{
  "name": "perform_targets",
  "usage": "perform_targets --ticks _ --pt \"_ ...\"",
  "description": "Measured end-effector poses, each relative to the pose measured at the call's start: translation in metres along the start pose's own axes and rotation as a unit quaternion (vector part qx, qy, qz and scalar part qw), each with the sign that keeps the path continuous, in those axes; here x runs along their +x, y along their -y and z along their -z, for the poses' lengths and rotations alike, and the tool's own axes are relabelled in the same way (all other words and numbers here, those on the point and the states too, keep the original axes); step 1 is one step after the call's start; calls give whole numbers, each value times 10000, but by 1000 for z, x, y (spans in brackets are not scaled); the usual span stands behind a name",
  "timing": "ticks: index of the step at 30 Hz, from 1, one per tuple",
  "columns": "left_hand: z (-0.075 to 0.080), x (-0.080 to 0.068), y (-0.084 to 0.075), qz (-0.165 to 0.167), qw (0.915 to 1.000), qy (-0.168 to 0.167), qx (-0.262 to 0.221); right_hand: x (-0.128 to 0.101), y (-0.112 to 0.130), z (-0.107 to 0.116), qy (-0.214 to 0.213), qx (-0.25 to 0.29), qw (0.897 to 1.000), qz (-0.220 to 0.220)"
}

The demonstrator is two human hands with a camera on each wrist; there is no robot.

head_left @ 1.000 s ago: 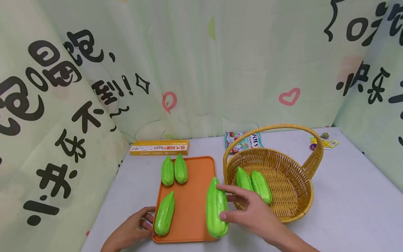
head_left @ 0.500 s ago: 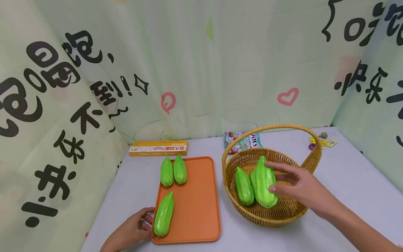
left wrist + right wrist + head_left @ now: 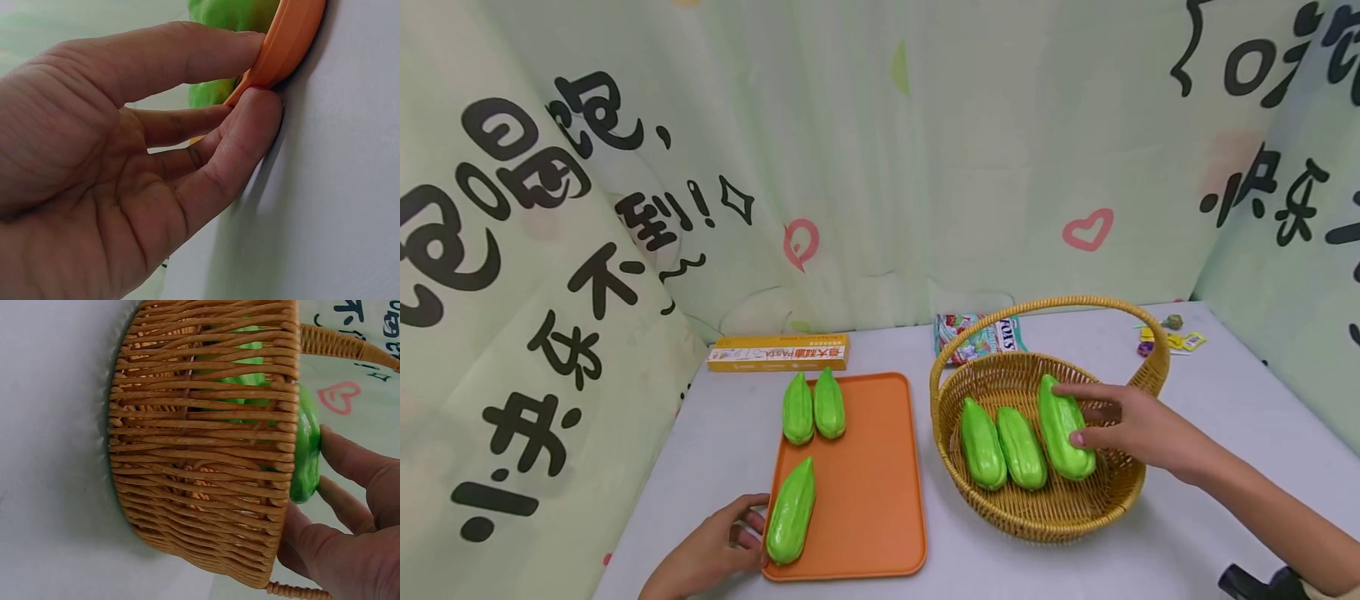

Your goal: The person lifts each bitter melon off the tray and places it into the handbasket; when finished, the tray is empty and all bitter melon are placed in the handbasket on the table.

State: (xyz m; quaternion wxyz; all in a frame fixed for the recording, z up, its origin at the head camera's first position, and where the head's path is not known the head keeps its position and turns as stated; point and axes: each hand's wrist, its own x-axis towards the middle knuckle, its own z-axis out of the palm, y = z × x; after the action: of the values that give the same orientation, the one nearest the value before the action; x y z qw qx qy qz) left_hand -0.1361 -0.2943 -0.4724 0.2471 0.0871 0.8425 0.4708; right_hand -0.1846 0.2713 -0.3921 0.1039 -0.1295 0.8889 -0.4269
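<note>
My right hand holds a glossy green bitter melon by its right side, inside the wicker basket. To its left, two more bitter melons lie side by side in the basket. In the right wrist view the held melon shows above the basket rim, with fingertips against it. My left hand pinches the left edge of the orange tray; the left wrist view shows thumb and fingers at the tray's rim. One bitter melon lies near that hand, and two lie at the tray's far left corner.
A yellow pasta box lies behind the tray. Behind the basket is a coloured snack bag, and small wrapped sweets lie at the back right. The tall basket handle arches over the basket. Printed curtains surround the table.
My right hand has carried the bitter melon from above the tray's right edge rightward and down into the basket, beside the other two. The left hand stays at the tray.
</note>
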Motion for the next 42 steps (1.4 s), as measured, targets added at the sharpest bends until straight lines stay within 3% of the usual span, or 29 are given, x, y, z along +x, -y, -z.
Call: perform_targets --ticks 10,23,35,42 --pt "0 0 0 -49 10000 -27 -50 12 -10 -6 277 143 9995 -56" --pt "-1 0 0 8 10000 4 -39 20 -16 -11 409 -551 9976 4" --pt "0 -1 -2 -24 10000 38 -41 25 -16 -12 743 -68 9972 -55" --pt "0 -1 0 5 10000 33 -62 26 -16 -13 752 -46 9971 -65"
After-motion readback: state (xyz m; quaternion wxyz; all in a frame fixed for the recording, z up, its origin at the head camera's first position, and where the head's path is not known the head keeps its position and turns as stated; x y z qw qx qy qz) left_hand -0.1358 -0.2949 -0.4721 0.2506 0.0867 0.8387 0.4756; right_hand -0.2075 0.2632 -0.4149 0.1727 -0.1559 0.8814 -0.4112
